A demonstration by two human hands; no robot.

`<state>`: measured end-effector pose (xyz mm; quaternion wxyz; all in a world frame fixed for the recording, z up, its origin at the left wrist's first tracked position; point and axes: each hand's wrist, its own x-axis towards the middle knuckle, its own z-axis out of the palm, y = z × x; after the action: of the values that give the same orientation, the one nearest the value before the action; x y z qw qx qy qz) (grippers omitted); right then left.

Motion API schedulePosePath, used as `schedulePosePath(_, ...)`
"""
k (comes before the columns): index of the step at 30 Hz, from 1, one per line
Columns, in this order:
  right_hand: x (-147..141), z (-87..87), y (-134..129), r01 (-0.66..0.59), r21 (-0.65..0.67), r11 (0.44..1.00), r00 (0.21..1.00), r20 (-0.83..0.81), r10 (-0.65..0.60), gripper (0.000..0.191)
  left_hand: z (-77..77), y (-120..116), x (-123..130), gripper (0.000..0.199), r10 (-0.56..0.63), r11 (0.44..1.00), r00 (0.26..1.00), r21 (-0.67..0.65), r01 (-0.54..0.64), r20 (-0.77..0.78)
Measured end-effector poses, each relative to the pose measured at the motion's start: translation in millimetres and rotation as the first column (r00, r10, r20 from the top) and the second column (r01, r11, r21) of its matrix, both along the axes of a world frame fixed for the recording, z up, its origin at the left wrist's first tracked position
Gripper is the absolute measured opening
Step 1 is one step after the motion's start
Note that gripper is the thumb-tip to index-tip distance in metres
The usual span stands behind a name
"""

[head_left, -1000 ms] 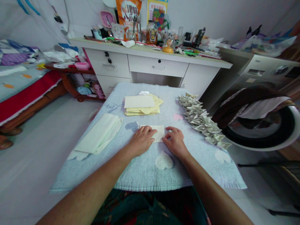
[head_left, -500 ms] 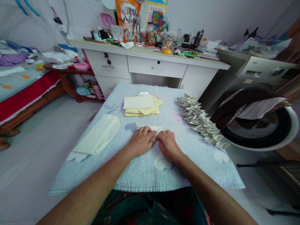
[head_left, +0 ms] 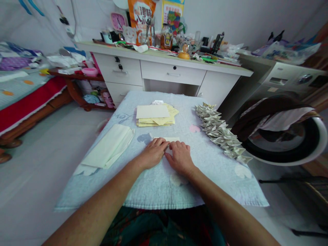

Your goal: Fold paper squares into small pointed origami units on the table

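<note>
A small piece of pale paper (head_left: 173, 139) lies on the cloth-covered table, mostly hidden under my fingers. My left hand (head_left: 153, 152) rests on its left part, fingers bent and pressed together on the paper. Close beside it, my right hand (head_left: 180, 156) has curled fingers pressing on the paper, with the thumb near the left fingertips. Beyond the hands stands a stack of cream and yellow paper sheets (head_left: 153, 112). To the left is a folded bundle of larger pale sheets (head_left: 107, 146). On the right, several folded paper pieces with pointed tips (head_left: 220, 131) stand in a long row.
A light blue patterned cloth (head_left: 159, 191) covers the table. Behind it is a white desk (head_left: 173, 72) crowded with jars, bags and a pink clock (head_left: 118, 21). At right, a washing machine (head_left: 279, 77) has its door open with clothes hanging out. A bed (head_left: 28, 102) stands left.
My right hand has shifted slightly left and up along the paper, its fingers flatter than before. The left hand stays nearly in place. The view has moved a little.
</note>
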<state>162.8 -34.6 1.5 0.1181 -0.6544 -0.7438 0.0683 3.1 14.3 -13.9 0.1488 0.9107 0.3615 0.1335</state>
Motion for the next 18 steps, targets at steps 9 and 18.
schedulePosePath(9,17,1.4,-7,0.109,-0.023,0.994,0.994,0.002,-0.109,0.041,-3.7,0,0,0.045,-0.006,1.000,1.000,0.017,0.006,-0.011)
schedulePosePath(18,52,-3.7,-14,0.181,-0.020,0.983,0.983,-0.003,-0.181,0.049,-1.1,0,-1,0.045,-0.004,1.000,1.000,0.005,0.004,-0.030)
